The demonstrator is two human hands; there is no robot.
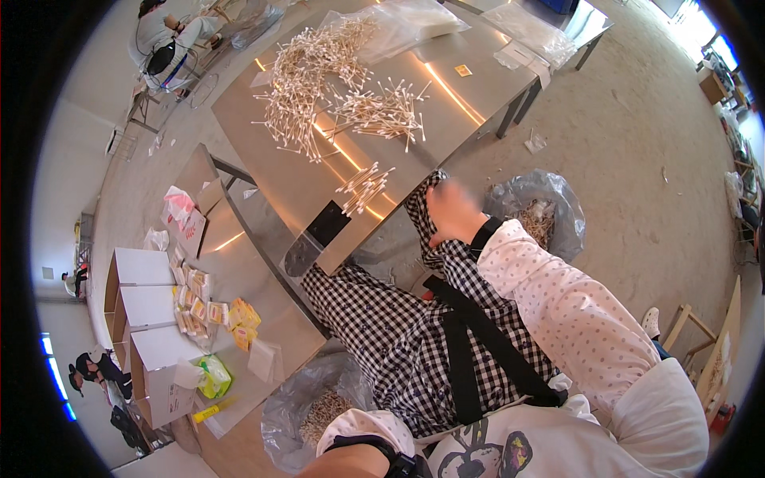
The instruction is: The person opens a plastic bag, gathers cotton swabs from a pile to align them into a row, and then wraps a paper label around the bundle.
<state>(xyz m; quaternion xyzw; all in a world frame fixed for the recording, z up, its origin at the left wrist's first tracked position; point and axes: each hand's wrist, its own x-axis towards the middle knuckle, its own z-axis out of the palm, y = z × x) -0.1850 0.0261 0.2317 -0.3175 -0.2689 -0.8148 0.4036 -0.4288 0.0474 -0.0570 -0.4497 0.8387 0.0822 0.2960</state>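
My right hand (pixel 456 211) rests on my knee, over the black-and-white checked apron (pixel 374 319); its thumb is spread and the finger area is blurred. Only the base of my left hand (pixel 347 462) shows at the lower edge, past a black wrist strap; its fingers are out of sight. On the steel table (pixel 239 119) in front lies a large heap of cotton swabs (pixel 307 88). A small bunch of swabs (pixel 366 187) lies apart, closer to me. Beside it, at the table edge, are a black flat piece (pixel 328 222) and a clear plastic piece (pixel 303 253).
Clear bags holding swabs stand at right (pixel 570 215) and lower left (pixel 275 422). On the left side table are an open carton (pixel 143 311), packed swabs (pixel 191 299), yellow packs (pixel 243 319) and a green packet (pixel 213 376). Plastic bags (pixel 422 20) lie at the far table end. People sit farther off.
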